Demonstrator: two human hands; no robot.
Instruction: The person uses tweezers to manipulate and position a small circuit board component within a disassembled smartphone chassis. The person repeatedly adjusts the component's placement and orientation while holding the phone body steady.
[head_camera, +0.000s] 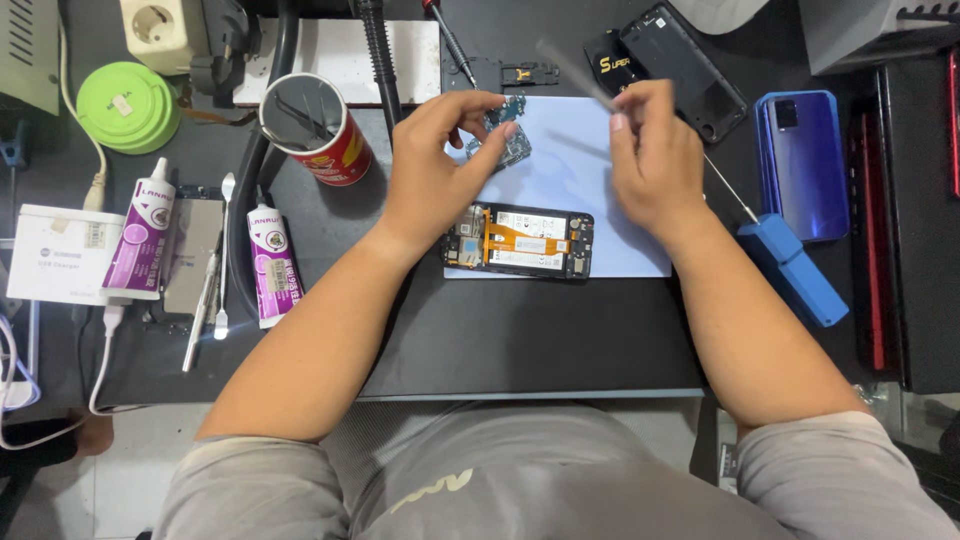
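A small blue circuit board (508, 135) is being held above the pale blue work sheet (570, 170), raised off it so that its face is exposed. The left hand (435, 175) is pinching its edge between thumb and fingertips; the right hand (655, 165) is gripping a thin metal tool (575, 72), blurred. Just below, the opened phone (520, 242) is lying flat, orange flex cable upward. Glue tubes (272, 265) are lying well apart.

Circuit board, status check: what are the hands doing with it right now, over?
Left hand pinches the small circuit board above the pale blue sheet. Right hand holds a thin tool to it. Opened phone lies below, clear of both.
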